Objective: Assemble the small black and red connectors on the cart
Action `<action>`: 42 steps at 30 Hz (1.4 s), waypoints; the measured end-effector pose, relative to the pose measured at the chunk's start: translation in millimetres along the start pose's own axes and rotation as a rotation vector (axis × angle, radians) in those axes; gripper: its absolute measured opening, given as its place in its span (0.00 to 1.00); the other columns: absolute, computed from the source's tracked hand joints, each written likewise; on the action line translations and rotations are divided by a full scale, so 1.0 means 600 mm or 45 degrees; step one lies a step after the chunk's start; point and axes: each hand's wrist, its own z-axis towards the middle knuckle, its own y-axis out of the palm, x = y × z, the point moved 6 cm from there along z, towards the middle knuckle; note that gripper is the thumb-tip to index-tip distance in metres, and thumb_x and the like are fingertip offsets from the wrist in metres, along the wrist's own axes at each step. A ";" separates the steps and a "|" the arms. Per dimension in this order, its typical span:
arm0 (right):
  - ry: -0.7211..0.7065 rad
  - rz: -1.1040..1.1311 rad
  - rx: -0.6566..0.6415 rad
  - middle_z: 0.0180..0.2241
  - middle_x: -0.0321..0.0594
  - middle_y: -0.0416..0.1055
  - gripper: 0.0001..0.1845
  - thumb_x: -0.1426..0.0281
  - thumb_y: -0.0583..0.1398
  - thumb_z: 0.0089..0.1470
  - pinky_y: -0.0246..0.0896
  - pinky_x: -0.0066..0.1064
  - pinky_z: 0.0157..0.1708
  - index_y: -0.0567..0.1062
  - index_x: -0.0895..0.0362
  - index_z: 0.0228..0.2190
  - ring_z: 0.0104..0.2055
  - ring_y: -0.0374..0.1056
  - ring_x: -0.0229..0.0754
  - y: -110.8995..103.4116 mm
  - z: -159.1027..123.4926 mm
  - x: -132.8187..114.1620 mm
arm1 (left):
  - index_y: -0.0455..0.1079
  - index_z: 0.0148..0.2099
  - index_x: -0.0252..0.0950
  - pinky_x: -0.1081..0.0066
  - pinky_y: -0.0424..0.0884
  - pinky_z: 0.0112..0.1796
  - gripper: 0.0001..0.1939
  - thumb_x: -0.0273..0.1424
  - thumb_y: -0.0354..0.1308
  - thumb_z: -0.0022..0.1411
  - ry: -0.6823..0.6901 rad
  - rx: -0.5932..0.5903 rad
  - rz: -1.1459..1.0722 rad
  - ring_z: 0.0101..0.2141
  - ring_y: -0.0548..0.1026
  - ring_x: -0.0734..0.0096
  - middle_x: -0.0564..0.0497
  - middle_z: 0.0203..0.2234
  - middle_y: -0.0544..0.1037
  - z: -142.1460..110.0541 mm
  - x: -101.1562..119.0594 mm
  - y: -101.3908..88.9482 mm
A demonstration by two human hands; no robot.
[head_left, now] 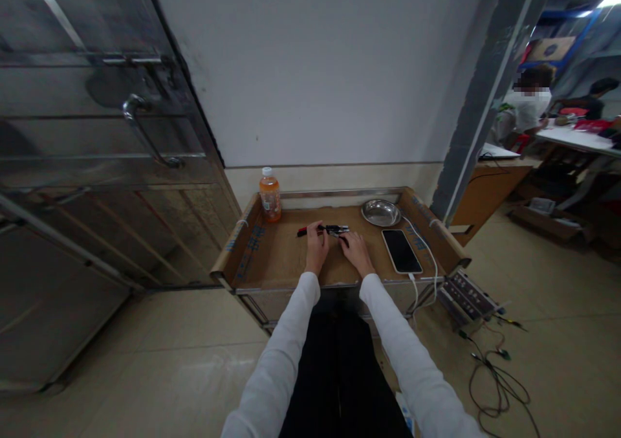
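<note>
Slim pens (334,228), black and red with silvery ends, lie in a small bunch on the cardboard-lined tray top (281,257). My left hand (317,249) is at their left part, its thumb and fingers closed around a black pen; a red and black end sticks out to its left. My right hand (356,253) is at the right part of the bunch, fingertips bent down and closed on a dark pen-like piece. The two hands are close together but apart. The fingers cover part of the pens, so their exact number is hidden.
An orange drink bottle (270,195) stands at the back left corner. Toward the right are a shallow steel dish (381,213) and a phone (402,251) with a white cable (429,250). Raised edges border the tray. A metal box (468,295) and loose wires lie on the floor.
</note>
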 end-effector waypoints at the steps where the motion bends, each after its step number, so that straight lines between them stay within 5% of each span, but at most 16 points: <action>1: -0.003 0.022 0.008 0.42 0.45 0.73 0.13 0.73 0.51 0.60 0.56 0.35 0.45 0.73 0.57 0.41 0.44 0.65 0.45 0.000 0.000 0.001 | 0.57 0.52 0.35 0.65 0.73 0.44 0.13 0.29 0.45 0.66 0.000 0.002 0.003 0.45 0.70 0.67 0.41 0.45 0.66 0.000 0.000 0.000; 14: -0.004 0.051 0.049 0.42 0.45 0.73 0.14 0.73 0.50 0.59 0.58 0.35 0.47 0.73 0.57 0.42 0.45 0.66 0.43 0.000 0.000 0.005 | 0.59 0.49 0.35 0.61 0.70 0.47 0.10 0.26 0.46 0.64 -0.032 -0.072 0.097 0.48 0.69 0.64 0.42 0.45 0.67 0.002 -0.003 0.008; 23: 0.092 0.024 0.187 0.40 0.46 0.72 0.15 0.73 0.48 0.60 0.56 0.35 0.47 0.73 0.58 0.41 0.45 0.64 0.45 -0.018 -0.001 0.011 | 0.64 0.41 0.37 0.66 0.71 0.44 0.07 0.24 0.51 0.61 -0.013 -0.563 0.224 0.40 0.73 0.69 0.48 0.39 0.70 -0.012 -0.006 0.051; 31: 0.025 -0.046 0.055 0.41 0.45 0.71 0.16 0.74 0.50 0.58 0.56 0.36 0.48 0.75 0.57 0.41 0.45 0.63 0.45 -0.001 -0.001 0.005 | 0.67 0.41 0.36 0.60 0.67 0.50 0.09 0.22 0.50 0.60 0.024 -0.588 0.394 0.46 0.70 0.63 0.45 0.40 0.69 -0.010 -0.005 0.050; 36: 0.039 -0.050 0.030 0.41 0.45 0.70 0.17 0.74 0.50 0.58 0.57 0.37 0.48 0.74 0.57 0.44 0.45 0.63 0.45 -0.001 -0.001 0.007 | 0.68 0.40 0.37 0.60 0.67 0.50 0.06 0.24 0.53 0.59 0.080 -0.747 0.362 0.45 0.70 0.63 0.46 0.39 0.70 -0.016 -0.001 0.062; 42: 0.012 0.034 0.015 0.42 0.46 0.70 0.18 0.77 0.50 0.56 0.57 0.38 0.50 0.74 0.57 0.44 0.46 0.63 0.45 0.005 -0.001 0.009 | 0.68 0.40 0.36 0.62 0.68 0.48 0.06 0.23 0.52 0.61 0.021 -0.718 0.246 0.43 0.71 0.66 0.47 0.39 0.71 -0.019 -0.019 0.067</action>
